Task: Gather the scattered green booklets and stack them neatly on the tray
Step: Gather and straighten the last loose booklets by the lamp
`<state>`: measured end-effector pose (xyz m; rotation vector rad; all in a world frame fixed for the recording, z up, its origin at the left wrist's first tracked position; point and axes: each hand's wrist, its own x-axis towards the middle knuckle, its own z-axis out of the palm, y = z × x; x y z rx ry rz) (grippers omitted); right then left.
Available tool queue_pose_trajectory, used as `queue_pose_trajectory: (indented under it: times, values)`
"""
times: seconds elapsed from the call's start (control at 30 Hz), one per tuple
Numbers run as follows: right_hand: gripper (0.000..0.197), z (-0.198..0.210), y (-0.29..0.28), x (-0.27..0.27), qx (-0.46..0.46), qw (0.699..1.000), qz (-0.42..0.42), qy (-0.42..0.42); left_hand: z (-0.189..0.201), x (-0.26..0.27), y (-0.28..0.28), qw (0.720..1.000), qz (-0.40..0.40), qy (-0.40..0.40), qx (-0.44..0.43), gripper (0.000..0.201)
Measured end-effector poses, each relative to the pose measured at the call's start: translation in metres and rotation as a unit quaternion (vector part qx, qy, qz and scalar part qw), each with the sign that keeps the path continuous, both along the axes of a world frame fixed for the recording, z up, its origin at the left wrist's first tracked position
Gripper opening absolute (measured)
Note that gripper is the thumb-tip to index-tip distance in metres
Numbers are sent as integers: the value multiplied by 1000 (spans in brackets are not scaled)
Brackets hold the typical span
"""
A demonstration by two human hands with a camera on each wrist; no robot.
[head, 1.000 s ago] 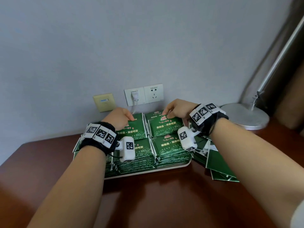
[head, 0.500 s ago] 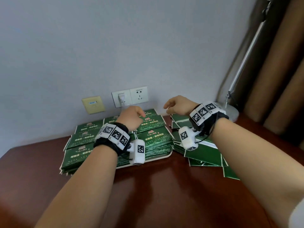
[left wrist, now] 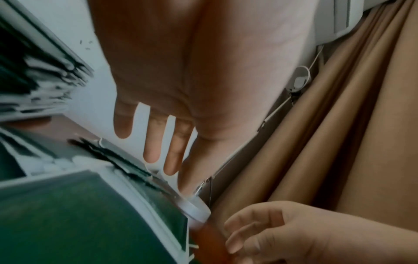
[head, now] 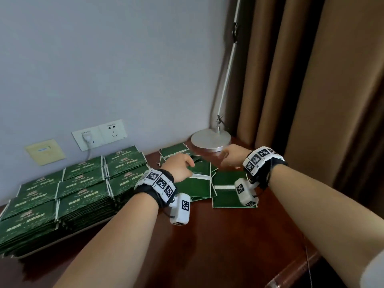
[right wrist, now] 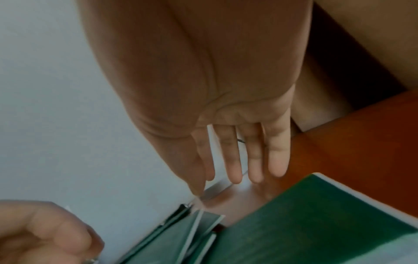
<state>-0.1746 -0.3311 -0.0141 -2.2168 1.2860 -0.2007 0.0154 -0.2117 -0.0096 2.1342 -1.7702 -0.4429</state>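
Left hand (head: 180, 167) at frame centre, over the scattered green booklets (head: 200, 180). In the left wrist view its fingers (left wrist: 151, 142) are straight and spread, holding nothing. From the head view it is hard to tell whether it touches the top booklet or hangs just above.

Right hand (head: 232, 155) just right of it, between the loose pile and the lamp base (head: 211, 139). Fingers (right wrist: 233, 157) straight, close together, empty, above bare counter (head: 207, 235).

Loose booklets lie overlapping on the counter, centre-right of frame. Tray (head: 87, 229) lower left, loaded with stacked booklets (head: 81, 190) in neat rows. Wall sockets (head: 99, 134) behind it; brown curtain (head: 311, 80) at right.
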Motion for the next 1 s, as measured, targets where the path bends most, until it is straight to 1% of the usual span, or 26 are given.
queue_pose_trajectory:
  times: [0.1, 0.2, 0.3, 0.4, 0.53, 0.67, 0.83, 0.93, 1.0]
  values:
    - [39, -16, -10, -14, -13, 998, 7, 55, -15, -10, -18, 1000, -10, -16, 17, 33]
    - [48, -26, -20, -21, -12, 995, 15, 93, -24, -15, -33, 998, -1, -49, 32, 34]
    - [57, -31, -29, -20, -5, 993, 30, 116, -31, -18, -44, 993, -1, -107, 54, 39]
    - [63, -29, -35, -15, -5, 987, 59, 150, -38, -21, -52, 984, -22, -156, 82, 44]
    - [66, -28, -35, -12, -14, 979, 89, 185, -43, -24, -54, 977, -40, -190, 83, 41]
    - [68, -28, -32, -15, -15, 977, 88, 192, -41, -26, -55, 979, -42, -186, 76, 37]
    - [66, -28, -24, -20, -18, 977, 77, 199, -42, -25, -57, 971, -30, -218, 97, 57]
    - [54, -29, -24, -21, -6, 979, 69, 192, -44, -25, -56, 969, -29, -227, 92, 61]
    - [50, -29, -21, -22, -3, 980, 62, 189, -43, -25, -55, 969, -29, -232, 83, 64]
